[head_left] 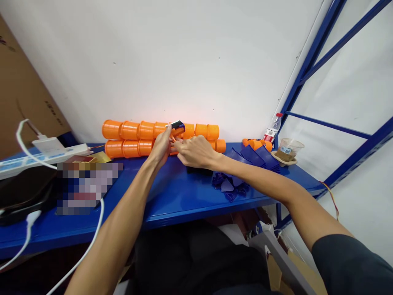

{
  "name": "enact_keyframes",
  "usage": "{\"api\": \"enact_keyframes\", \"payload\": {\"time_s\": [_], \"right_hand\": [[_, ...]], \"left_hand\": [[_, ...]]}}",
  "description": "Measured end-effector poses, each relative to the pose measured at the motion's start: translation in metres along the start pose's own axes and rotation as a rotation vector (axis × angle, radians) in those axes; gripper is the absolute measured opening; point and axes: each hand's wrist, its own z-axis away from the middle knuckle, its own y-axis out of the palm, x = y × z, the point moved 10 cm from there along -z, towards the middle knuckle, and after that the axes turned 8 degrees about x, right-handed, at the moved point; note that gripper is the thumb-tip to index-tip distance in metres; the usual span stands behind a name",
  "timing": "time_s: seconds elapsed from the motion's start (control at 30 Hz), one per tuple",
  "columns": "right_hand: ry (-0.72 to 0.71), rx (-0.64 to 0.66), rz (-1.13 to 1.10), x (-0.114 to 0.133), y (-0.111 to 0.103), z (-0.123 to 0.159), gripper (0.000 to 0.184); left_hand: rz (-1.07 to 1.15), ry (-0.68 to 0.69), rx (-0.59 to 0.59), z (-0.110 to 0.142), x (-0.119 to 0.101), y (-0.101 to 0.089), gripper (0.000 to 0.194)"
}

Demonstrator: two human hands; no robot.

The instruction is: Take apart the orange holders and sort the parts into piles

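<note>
In front of the orange cups (130, 130), my left hand (160, 146) is closed around a small dark, shiny-topped piece (177, 124), which tilts up above the thumb. Some orange shows just below that piece; whether it belongs to it or to the cups behind, I cannot tell. My right hand (198, 151) is close beside the left, its fingers curled and pinched together. Whatever the right fingers grip is hidden. Under the right hand a black object (201, 170) partly shows on the blue table (175, 196).
Small dark blue pieces (229, 184) lie in a heap, with flat blue sheets (253, 156) behind. At the right stand a bottle (272, 130), more orange parts (258, 144) and a plastic cup (287, 150). A power strip (46, 155) and white cable (98, 217) lie left.
</note>
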Motion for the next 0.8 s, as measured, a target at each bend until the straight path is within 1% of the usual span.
{"api": "enact_keyframes", "payload": {"time_s": [0.07,0.1,0.17,0.23,0.3,0.33,0.4,0.47,0.6,0.7,0.8], "right_hand": [[-0.059,-0.011,-0.033,0.002,-0.002,0.0,0.036],[-0.058,-0.033,-0.055,-0.002,-0.006,0.001,0.038],[0.028,-0.093,-0.092,-0.022,-0.015,0.001,0.041],[0.15,-0.128,-0.103,-0.045,-0.02,-0.001,0.037],[0.23,-0.112,-0.09,-0.062,-0.018,-0.005,0.034],[0.25,-0.094,-0.076,-0.067,-0.015,-0.007,0.035],[0.26,-0.061,-0.026,-0.07,-0.007,-0.013,0.041],[0.255,-0.041,0.043,-0.069,0.0,-0.017,0.043],[0.225,0.021,0.142,-0.063,0.01,-0.021,0.044],[0.209,0.074,0.169,-0.061,0.014,-0.019,0.045],[0.191,0.106,0.182,-0.059,0.014,-0.014,0.045]], "left_hand": [[0.008,0.058,-0.049,-0.001,-0.005,-0.005,0.035],[0.026,0.075,-0.047,-0.002,-0.008,-0.004,0.034],[0.085,0.062,-0.002,-0.002,-0.009,0.003,0.032],[0.132,0.016,0.04,0.0,-0.007,0.01,0.031],[0.156,-0.029,0.064,0.003,-0.006,0.015,0.032],[0.162,-0.048,0.08,0.005,-0.004,0.018,0.032],[0.163,-0.075,0.129,0.007,-0.001,0.025,0.035],[0.128,-0.057,0.169,0.007,0.0,0.029,0.037],[-0.036,0.02,0.16,0.003,-0.001,0.023,0.042],[-0.137,0.002,0.152,0.001,0.001,0.02,0.045],[-0.167,-0.046,0.205,0.001,0.004,0.024,0.042]]}}
